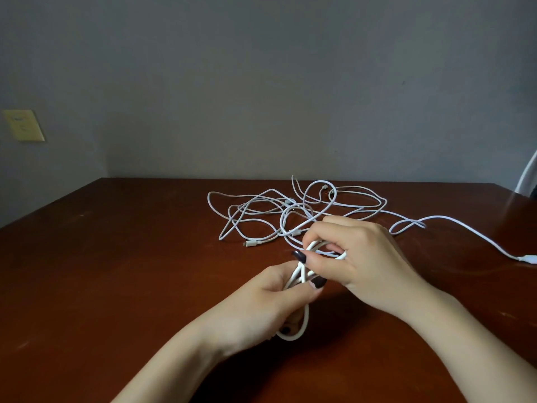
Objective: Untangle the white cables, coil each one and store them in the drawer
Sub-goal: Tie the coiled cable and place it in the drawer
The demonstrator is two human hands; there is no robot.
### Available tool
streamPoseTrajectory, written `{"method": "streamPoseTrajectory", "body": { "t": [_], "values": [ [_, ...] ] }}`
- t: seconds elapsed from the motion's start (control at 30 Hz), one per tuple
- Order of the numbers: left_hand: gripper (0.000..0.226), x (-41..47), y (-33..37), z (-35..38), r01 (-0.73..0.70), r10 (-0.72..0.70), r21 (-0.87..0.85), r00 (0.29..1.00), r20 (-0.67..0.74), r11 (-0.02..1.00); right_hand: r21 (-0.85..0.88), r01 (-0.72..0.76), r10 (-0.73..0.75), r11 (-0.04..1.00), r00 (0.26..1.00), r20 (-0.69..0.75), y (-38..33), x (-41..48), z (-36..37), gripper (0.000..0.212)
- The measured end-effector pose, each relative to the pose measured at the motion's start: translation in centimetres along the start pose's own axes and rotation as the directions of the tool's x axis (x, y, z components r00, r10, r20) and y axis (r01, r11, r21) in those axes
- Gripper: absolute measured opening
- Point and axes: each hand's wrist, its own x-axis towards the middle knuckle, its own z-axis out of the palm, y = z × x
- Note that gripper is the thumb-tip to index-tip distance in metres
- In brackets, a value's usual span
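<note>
Backed by a plain grey wall (261, 82), with a yellowish wall plate (23, 125) low on its left side. Below, a wide red-brown desk (116, 257), its wood glossy and lightly scuffed. At the far right edge of view, part of a white curved thing (527, 175), too cropped to name.

Low and near, the left hand (261, 303), fingers curled round a small coil (300, 282) of white cable, thumb pressed across the strands, one loop hanging out beneath the palm. Just beyond and slightly higher, the right hand (360, 257), touching the left at the fingertips, thumb and forefinger pinching the upper end of the same coil, remaining fingers folded in. Partly hiding the nearest loops behind it.

Past both hands, right of centre and toward the far edge of the desk, the tangle of white cables (290, 210): thin, loose loops lying flat and crossing one another, one strand leading up from the right hand's grip. One long strand trailing off right to a connector (527, 259) at the frame edge. At the tangle's near left, a small plug (250, 243) lying on the wood.
</note>
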Motion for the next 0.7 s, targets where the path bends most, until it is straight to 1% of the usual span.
{"method": "streamPoseTrajectory", "body": {
  "t": [0.1,0.2,0.23,0.3,0.4,0.53,0.6,0.67,0.7],
  "values": [
    [0.018,0.0,-0.2,0.1,-0.065,0.065,0.021,0.998,0.01,0.998,0.025,0.006,-0.005,1.0,1.0,-0.002,0.2,0.0,-0.1,0.023],
    [0.041,0.1,-0.8,-0.1,-0.044,0.043,0.043,0.999,0.031,0.998,0.057,-0.012,0.012,0.998,1.0,0.01,0.4,0.0,-0.2,0.023],
    [0.041,0.1,-0.7,-0.1,-0.011,0.01,0.013,0.999,0.053,1.0,0.062,-0.014,0.014,0.998,1.0,0.007,0.4,0.0,-0.2,0.023],
    [0.033,-0.1,-0.5,-0.2,0.05,-0.045,-0.05,0.995,0.094,0.997,0.054,-0.015,0.015,0.998,1.0,-0.007,0.4,0.0,-0.2,0.024],
    [0.026,-0.1,-0.5,-0.5,0.061,-0.053,-0.056,0.988,0.143,0.997,0.041,-0.004,0.005,0.999,1.0,-0.025,0.3,-0.1,-0.1,0.024],
    [0.02,0.0,-0.8,-0.6,0.031,0.006,-0.21,0.985,0.172,0.977,0.09,0.007,-0.003,0.996,0.999,-0.045,0.5,0.1,-0.1,0.026],
    [0.018,0.3,-0.9,-0.4,0.03,0.026,-0.307,0.984,0.177,0.951,0.094,-0.02,0.026,0.995,0.998,-0.062,0.6,0.2,-0.2,0.027],
    [0.024,0.4,-1.0,-0.3,0.053,0.005,-0.377,0.988,0.151,0.925,0.092,-0.06,0.067,0.994,0.995,-0.07,0.8,0.1,-0.4,0.03],
    [0.029,0.4,-1.4,-0.3,0.049,-0.013,-0.361,0.995,0.104,0.931,0.083,-0.073,0.079,0.994,0.995,-0.068,0.8,0.1,-0.4,0.031]
  ]
}}
